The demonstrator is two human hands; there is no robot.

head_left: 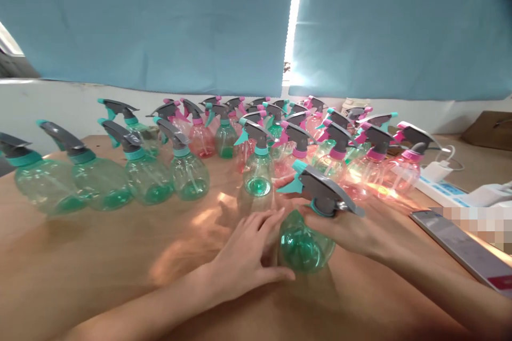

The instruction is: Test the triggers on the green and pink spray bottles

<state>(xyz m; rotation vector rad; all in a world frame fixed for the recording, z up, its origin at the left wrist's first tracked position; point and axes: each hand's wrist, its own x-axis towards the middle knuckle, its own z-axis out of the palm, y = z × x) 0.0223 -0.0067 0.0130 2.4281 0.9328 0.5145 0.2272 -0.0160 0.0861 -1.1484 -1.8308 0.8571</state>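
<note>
A clear green spray bottle (pixel 306 245) with a grey and teal trigger head is tilted in front of me. My right hand (pixel 334 226) grips it around the neck, just under the head. To its left, my left hand (pixel 256 245) has its fingers stretched out and thumb apart, close to the bottle's side; whether it touches cannot be made out. Just beyond stands another green spray bottle (pixel 258 184). A row of green spray bottles (pixel 190 178) stands on the left, and pink spray bottles (pixel 402 173) stand on the right.
More pink and green bottles crowd the back of the wooden table (pixel 120 261). On the right lie a phone (pixel 460 245) and a white power strip (pixel 440 186) with plugs and cables. A brown box (pixel 490 130) sits at the far right. Blue curtains (pixel 160 21) hang behind.
</note>
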